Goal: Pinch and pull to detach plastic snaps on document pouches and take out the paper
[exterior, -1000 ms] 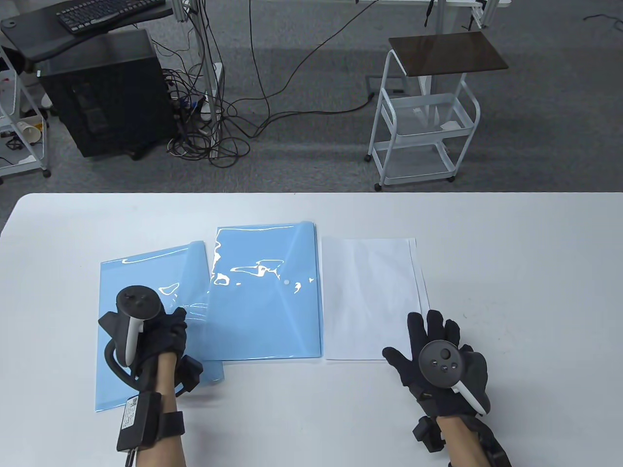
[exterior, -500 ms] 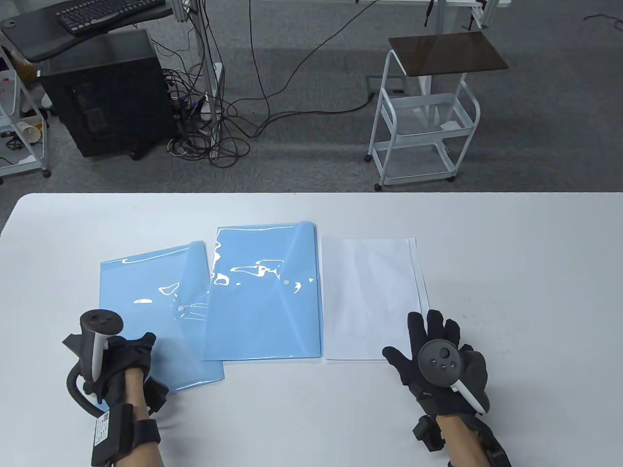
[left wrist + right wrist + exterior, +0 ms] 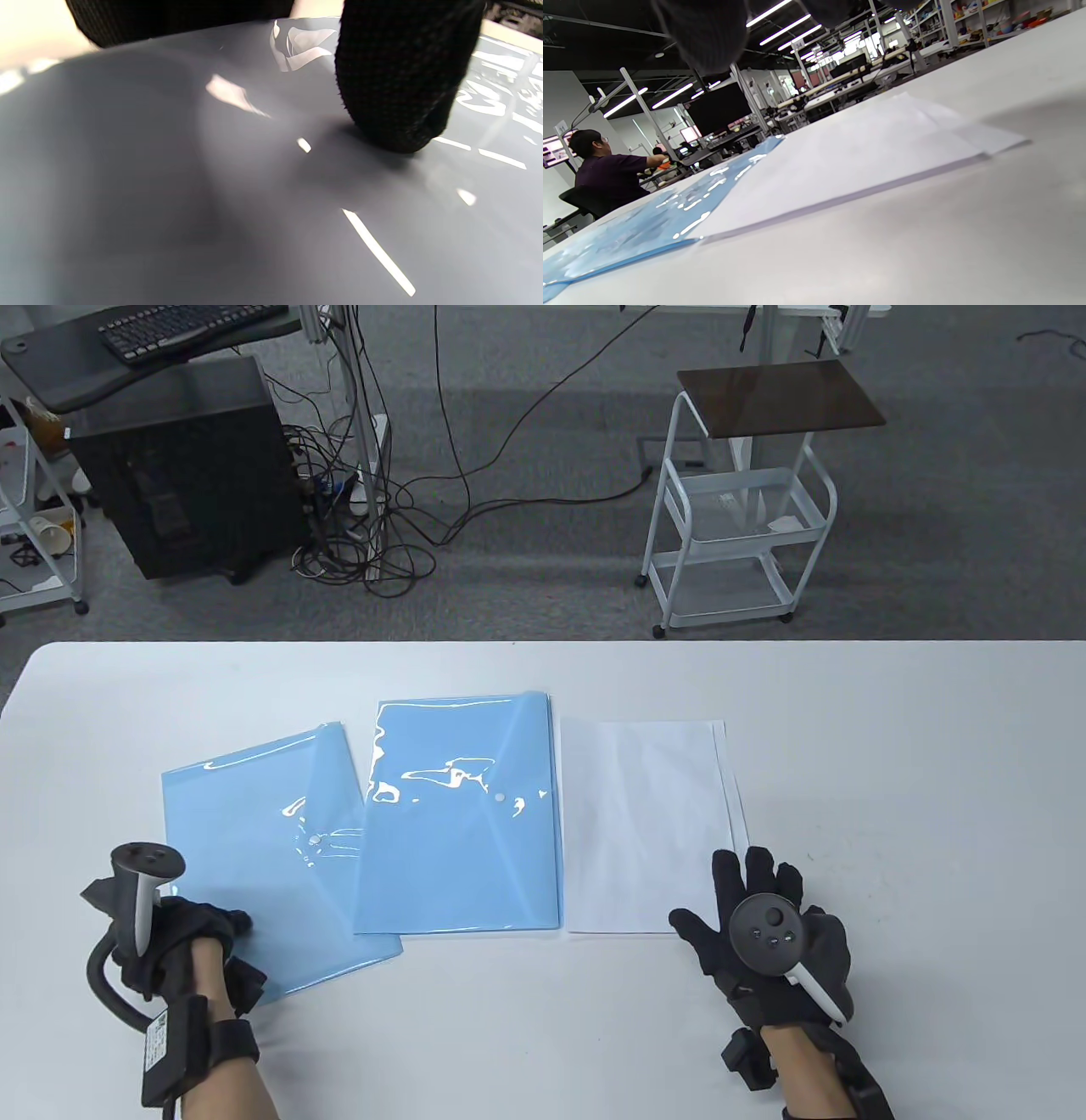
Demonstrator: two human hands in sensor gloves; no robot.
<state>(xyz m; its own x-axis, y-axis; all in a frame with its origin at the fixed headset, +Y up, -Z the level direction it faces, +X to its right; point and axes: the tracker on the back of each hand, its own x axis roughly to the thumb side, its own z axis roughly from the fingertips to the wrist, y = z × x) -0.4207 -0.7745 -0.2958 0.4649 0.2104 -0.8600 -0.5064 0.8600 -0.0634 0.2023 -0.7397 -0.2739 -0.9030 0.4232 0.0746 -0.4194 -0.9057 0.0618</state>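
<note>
Two blue document pouches lie flat on the white table. The left pouch (image 3: 254,857) is skewed, its snap (image 3: 315,839) near its right edge. The middle pouch (image 3: 462,831) overlaps it and shows its snap (image 3: 499,796). White paper (image 3: 645,823) lies beside the middle pouch on the right. My left hand (image 3: 204,933) sits on the left pouch's near-left corner. In the left wrist view a fingertip (image 3: 403,106) presses on the glossy pouch (image 3: 254,190). My right hand (image 3: 747,899) rests flat with fingers spread, touching the paper's near-right corner. The right wrist view shows the paper (image 3: 857,156) and a pouch (image 3: 649,228).
The table (image 3: 891,814) runs bare to the right of the paper. Beyond its far edge stand a white cart (image 3: 738,517) and a black computer tower (image 3: 187,466) among floor cables. A seated person (image 3: 606,169) shows far off in the right wrist view.
My left hand left the snap area of the left pouch and went to its near-left corner. The pouch then slid left and turned a little. The right hand stayed still.
</note>
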